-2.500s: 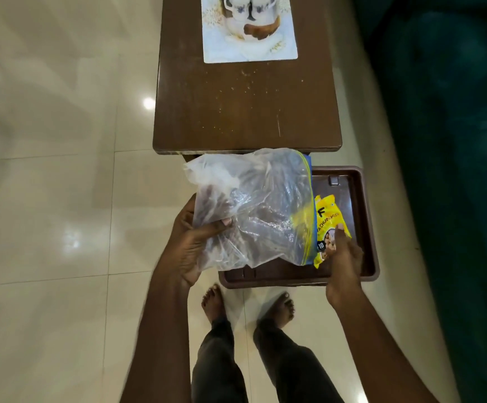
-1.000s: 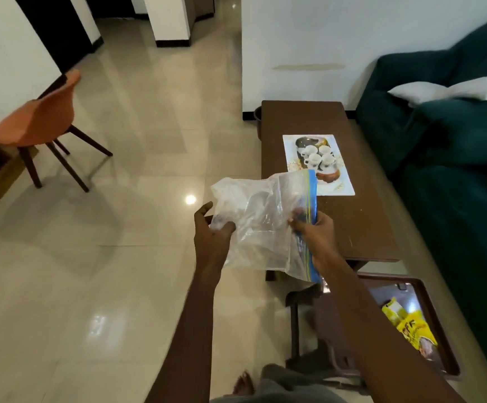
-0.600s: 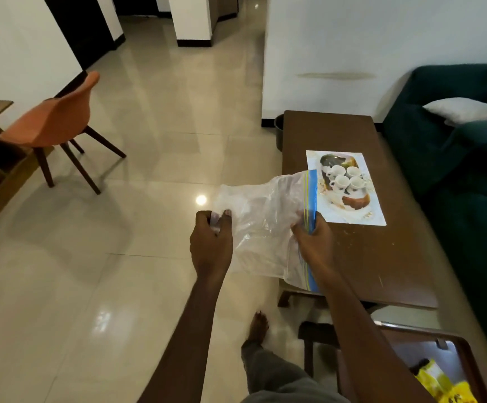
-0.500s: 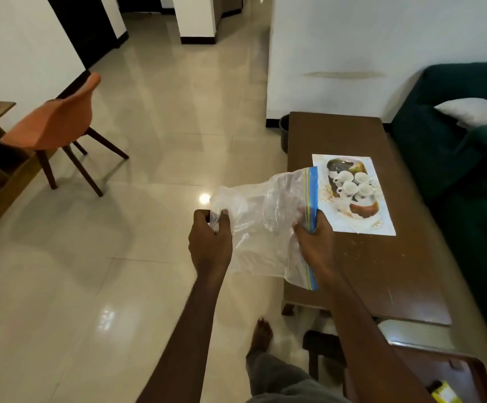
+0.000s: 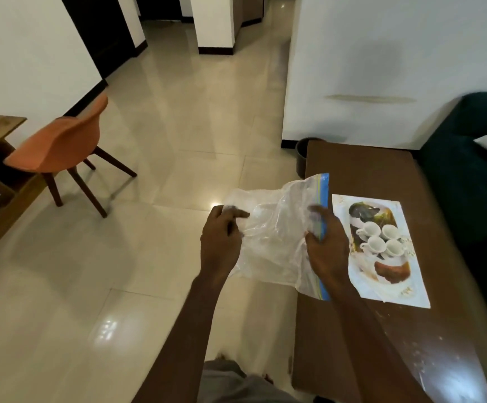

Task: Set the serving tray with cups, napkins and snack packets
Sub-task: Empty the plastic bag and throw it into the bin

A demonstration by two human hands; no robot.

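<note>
Clear zip bag (image 5: 271, 242) stretched between both hands, likely for folding away. Left hand (image 5: 220, 242) fingers pinch its closed end; right hand (image 5: 325, 251) fingers clamp the blue zip edge. Serving tray out of view; bench (image 5: 381, 170) beyond the right fingers.

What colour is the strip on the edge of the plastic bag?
Blue, with a thin yellowish line along it; the strip on the clear plastic bag shows best in the head view.

Brown table (image 5: 381, 175), long, right of frame. One printed sheet (image 5: 381, 251) lies flat on it, showing white cups; pale specks are scattered on the near end. Tiled floor (image 5: 178, 141), glossy, carries an orange chair (image 5: 59, 146) and a dark bin (image 5: 301, 155) at the table's far corner.
</note>
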